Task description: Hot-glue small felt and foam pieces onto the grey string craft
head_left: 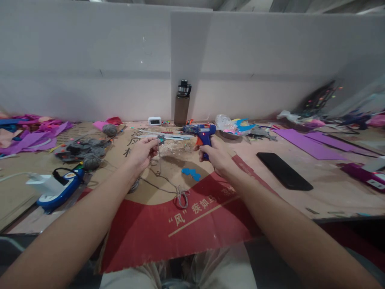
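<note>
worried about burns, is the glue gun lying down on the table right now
No, the right hand is holding the glue gun with fingers wrapped around its grip.

Cardboard sheet (138,237), red area: pale Chinese characters read “风” 疾如马, followed by a comma and what appears to be 京; the remainder is covered by the right forearm (258,196). Brown area: large black characters, one apparently 风, others not legible. White display unit (154,121): reading not legible.
</note>
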`<state>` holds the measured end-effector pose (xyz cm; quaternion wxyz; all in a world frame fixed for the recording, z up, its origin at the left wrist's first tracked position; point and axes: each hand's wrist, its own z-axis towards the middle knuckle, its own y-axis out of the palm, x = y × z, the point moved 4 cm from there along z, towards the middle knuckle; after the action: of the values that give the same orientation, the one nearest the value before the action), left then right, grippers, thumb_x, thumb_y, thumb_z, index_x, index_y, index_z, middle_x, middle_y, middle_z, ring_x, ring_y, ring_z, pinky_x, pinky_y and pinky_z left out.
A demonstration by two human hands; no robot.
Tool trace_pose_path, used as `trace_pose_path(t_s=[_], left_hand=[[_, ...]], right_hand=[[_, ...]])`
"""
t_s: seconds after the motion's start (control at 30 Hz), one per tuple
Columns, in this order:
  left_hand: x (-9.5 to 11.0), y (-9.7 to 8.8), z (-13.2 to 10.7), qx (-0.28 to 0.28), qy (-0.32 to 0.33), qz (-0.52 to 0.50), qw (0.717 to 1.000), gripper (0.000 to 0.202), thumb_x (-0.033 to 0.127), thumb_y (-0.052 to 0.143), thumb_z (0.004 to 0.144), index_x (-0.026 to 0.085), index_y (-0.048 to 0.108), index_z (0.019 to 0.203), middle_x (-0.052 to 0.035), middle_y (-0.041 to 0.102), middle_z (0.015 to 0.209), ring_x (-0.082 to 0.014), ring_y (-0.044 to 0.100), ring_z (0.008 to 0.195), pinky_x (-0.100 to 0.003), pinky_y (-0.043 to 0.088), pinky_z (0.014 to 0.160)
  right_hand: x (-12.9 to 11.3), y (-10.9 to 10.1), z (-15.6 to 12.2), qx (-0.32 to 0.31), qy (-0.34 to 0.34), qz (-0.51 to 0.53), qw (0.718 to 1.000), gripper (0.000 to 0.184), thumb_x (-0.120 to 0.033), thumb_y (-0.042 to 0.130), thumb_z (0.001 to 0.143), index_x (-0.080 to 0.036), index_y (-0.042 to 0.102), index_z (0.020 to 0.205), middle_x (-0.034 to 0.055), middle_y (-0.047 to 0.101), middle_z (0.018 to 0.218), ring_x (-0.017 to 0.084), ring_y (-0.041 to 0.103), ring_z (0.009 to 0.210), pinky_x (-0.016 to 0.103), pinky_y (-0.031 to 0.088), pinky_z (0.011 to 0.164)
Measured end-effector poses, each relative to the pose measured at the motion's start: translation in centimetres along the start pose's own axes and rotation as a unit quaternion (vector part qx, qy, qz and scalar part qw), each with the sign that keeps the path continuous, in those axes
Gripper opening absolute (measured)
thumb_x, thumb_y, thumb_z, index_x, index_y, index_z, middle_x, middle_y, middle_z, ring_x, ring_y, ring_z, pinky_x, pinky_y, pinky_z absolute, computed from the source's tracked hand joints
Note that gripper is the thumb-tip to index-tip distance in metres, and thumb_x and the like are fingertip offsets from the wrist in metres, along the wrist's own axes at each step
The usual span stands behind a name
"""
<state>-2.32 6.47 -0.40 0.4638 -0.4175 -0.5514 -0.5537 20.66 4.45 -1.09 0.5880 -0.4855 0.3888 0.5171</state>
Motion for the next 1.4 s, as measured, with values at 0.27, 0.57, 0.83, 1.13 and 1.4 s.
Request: trace_pose_path(t_s=[0.27, 0.57, 0.83, 1.13, 1.4], left_hand=[[1.0, 1.0, -0.9, 0.005, 0.073, 0.032, 0.997, 0.013, 0.019, 0.071, 0.062, 0.016, 0.058, 0.066, 0.0010, 0.055, 0.060, -0.0078, 0.049, 0.053, -0.020, 0.039, 0.052], [2.5, 0.9, -2.3, 0.069, 0.285, 0.281, 0.914, 0.007, 0.018, 0.065, 0.069, 0.019, 0.064, 0.076, -0.0003, 0.061, 0.070, -0.0128, 0.053, 0.064, -0.024, 0.039, 0.063], [2.8, 0.7, -2.5, 0.070, 0.249, 0.230, 0.938, 0.007, 0.019, 0.068, 0.066, 0.018, 0.063, 0.071, -0.0003, 0.061, 0.068, -0.0130, 0.053, 0.064, -0.024, 0.040, 0.063], [0.8, 2.1, -2.0, -0.039, 0.119, 0.058, 0.990, 0.020, 0.022, 0.073, 0.065, 0.015, 0.062, 0.081, -0.0019, 0.063, 0.070, -0.0109, 0.057, 0.059, -0.025, 0.048, 0.060], [0.8, 2.4, -2.2, -0.042, 0.112, 0.067, 0.991, 0.017, 0.022, 0.074, 0.065, 0.016, 0.065, 0.077, -0.0019, 0.064, 0.070, -0.0105, 0.059, 0.059, -0.026, 0.050, 0.063]], right_hand=[[1.9, -3.8, 1.4, 0.112, 0.006, -0.388, 0.915, 0.021, -0.027, 0.065, 0.066, -0.020, 0.045, 0.069, 0.0167, 0.059, 0.083, 0.033, 0.056, 0.090, 0.049, 0.043, 0.079], [-2.9, 4.9, -0.3, 0.021, -0.065, -0.050, 0.996, 0.026, -0.033, 0.059, 0.073, -0.021, 0.042, 0.088, 0.0032, 0.055, 0.089, 0.017, 0.055, 0.085, 0.036, 0.046, 0.080], [-3.5, 9.5, 0.4, -0.030, -0.025, 0.108, 0.993, 0.022, -0.024, 0.055, 0.074, -0.024, 0.039, 0.090, -0.0073, 0.046, 0.070, 0.009, 0.046, 0.057, 0.024, 0.043, 0.055], [-3.7, 6.5, 0.5, 0.059, -0.240, -0.130, 0.960, 0.004, -0.021, 0.052, 0.082, -0.019, 0.055, 0.080, 0.0034, 0.059, 0.083, 0.016, 0.054, 0.081, 0.030, 0.043, 0.076], [-4.0, 6.2, 0.5, 0.071, -0.250, -0.189, 0.947, 0.013, -0.027, 0.050, 0.086, -0.020, 0.053, 0.076, 0.0032, 0.058, 0.079, 0.017, 0.051, 0.078, 0.031, 0.040, 0.074]])
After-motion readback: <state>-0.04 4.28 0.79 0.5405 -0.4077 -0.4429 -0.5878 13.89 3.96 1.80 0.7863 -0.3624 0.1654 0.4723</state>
